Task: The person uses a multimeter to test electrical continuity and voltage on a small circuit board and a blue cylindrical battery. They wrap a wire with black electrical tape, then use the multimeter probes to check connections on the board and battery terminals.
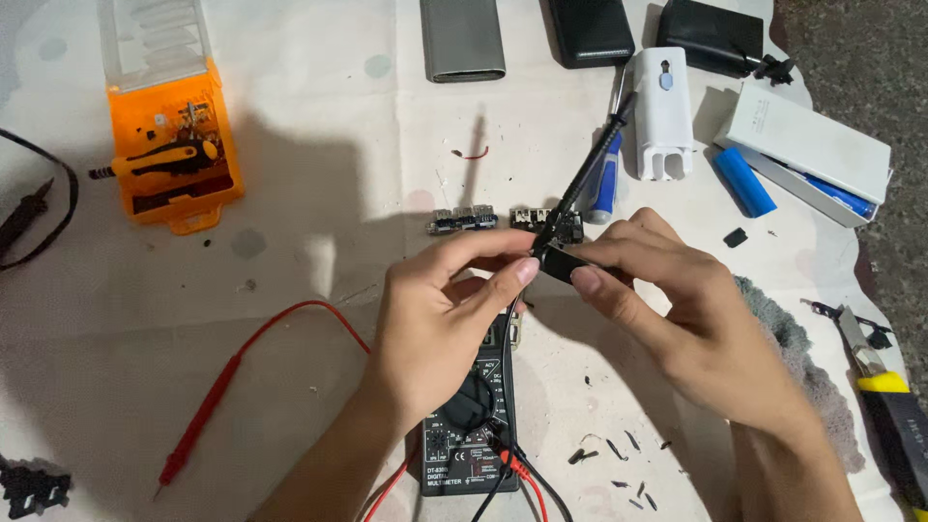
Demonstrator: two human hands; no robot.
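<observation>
here, a table (319,193) covered with a pale, stained cloth is seen from above, and a strip of dark speckled floor (870,68) is visible at the upper right. little black scraps (619,464) are scattered over the cloth near the lower edge. an orange screwdriver case (174,155) with a clear lid is laid open at the upper left. a grey power bank (462,39) and two black ones (590,29) are lined along the top edge, and a white plastic housing (662,111) is set just beside them. a blue cylindrical cell (744,181) is placed near a white box (807,150). two small circuit boards (462,220) are laid side by side above the hands. a black multimeter (471,425) is partly hidden under the left wrist, and its red probe (208,406) is stretched out to the left. a grey rag (802,358) is bunched under the right forearm, with a yellow utility knife (884,387) at the far right.

the left hand (435,319) is half closed, its thumb and forefinger pinched on a small black part (559,263). the right hand (677,309) is curled, and the same part is gripped between its thumb and fingers. the part is held in the air between both hands, above the multimeter. a black probe (585,179) is seen slanting up from the part towards the white housing; which hand holds it cannot be told.
</observation>
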